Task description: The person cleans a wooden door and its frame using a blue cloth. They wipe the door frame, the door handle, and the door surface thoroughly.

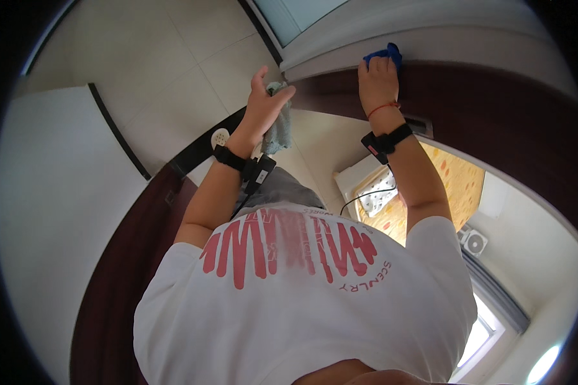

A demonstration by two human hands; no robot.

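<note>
My left hand [263, 111] is raised in a doorway, its thumb and one finger spread. A damp-looking grey-green cloth [280, 130] hangs from its palm side; the fingers that hold it are mostly hidden. With bent fingers, my right hand [379, 82] grips a bunched blue cloth [390, 53] against the edge of the dark reddish-brown wooden door frame [472, 96], where it meets the pale wall. Below my right wrist, a metal strike plate [420, 126] is set in the frame. Each wrist wears a black strap with a small device and a cable.
The opposite jamb [115, 269] curves along my left side. Pale floor tiles [173, 62] and a dark threshold strip [207, 139] lie below. Behind my right arm are a bed with a patterned yellow sheet [455, 183], a white fan-like unit [474, 241] and a bright window [479, 327].
</note>
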